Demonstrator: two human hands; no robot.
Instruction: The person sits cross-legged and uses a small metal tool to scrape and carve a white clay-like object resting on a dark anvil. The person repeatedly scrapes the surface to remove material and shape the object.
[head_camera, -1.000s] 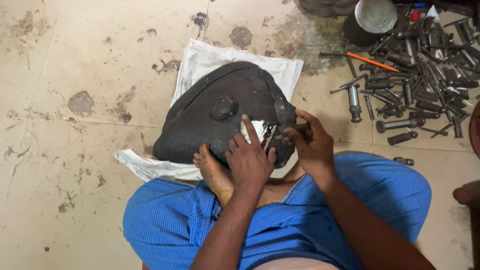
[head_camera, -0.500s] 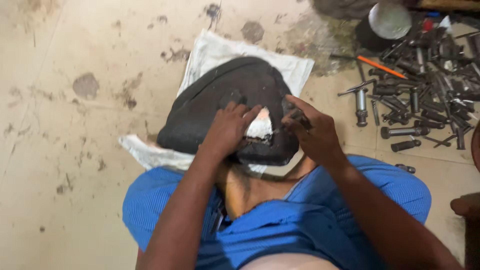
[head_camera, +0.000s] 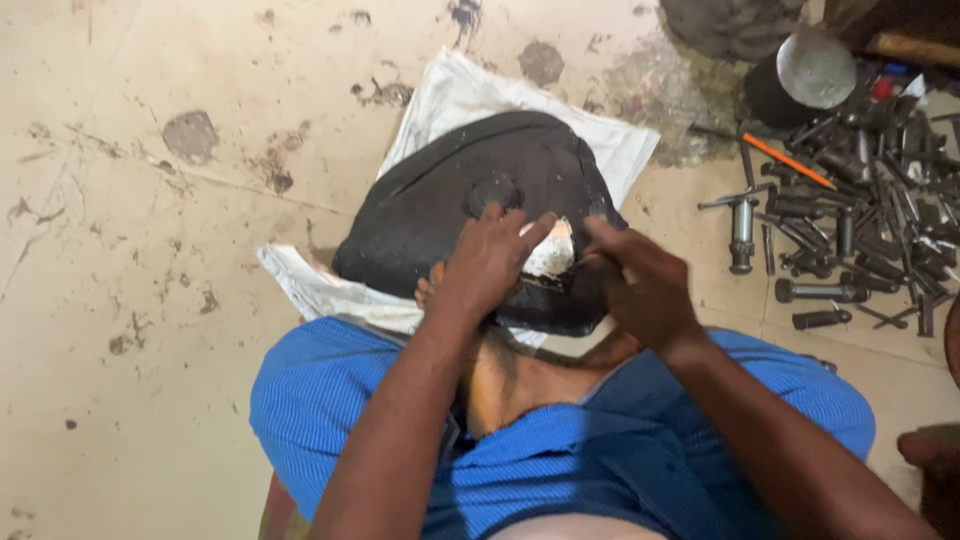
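From the head camera, a large black dome-shaped cover (head_camera: 470, 215) lay on a white cloth (head_camera: 455, 95) spread over the floor, just in front of the person's crossed legs in blue cloth, with a bare foot (head_camera: 430, 292) tucked against its near edge. It looked like a thick rubbery or leathery shell — stiff enough to hold its curve, probably somewhat heavy, matte and not slippery, hardly fragile. Its near rim, where a white patch (head_camera: 552, 252) showed through a torn spot, seemed the natural place to take hold. The left hand (head_camera: 490, 262) rested flat on that rim, fingers spread and pressing down beside the patch. The right hand (head_camera: 640, 285) was blurred; its fingers were curled closed at the rim, seemingly around something small, though what could not be told.

The floor (head_camera: 150, 300) was pale, stained tile or concrete, hard and dirty. To the right lay a heap of dark metal bolts and tools (head_camera: 860, 200), an orange-handled tool (head_camera: 785, 160) among them, and a round metal bowl (head_camera: 815, 68) beyond — well apart from the cover.
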